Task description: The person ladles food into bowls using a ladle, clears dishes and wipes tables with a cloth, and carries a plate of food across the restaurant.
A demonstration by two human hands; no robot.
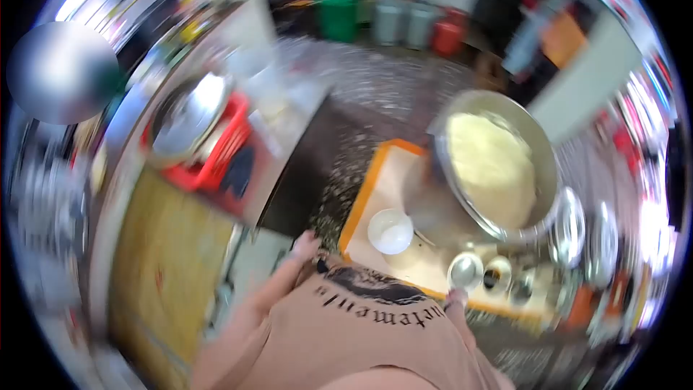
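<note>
The right hand (456, 298) is at a small round bowl (465, 271), the left hand (307, 245) well apart; I cannot tell either grip.

Shiny metal pot (547, 162), plastic basket (234, 136)

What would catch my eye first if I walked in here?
Probably the big metal pot on the right, holding a pale yellow mass. Next comes the bright red basket on the left counter. Between them, nearer the pot, a white bowl sits on an orange-edged surface.
</note>
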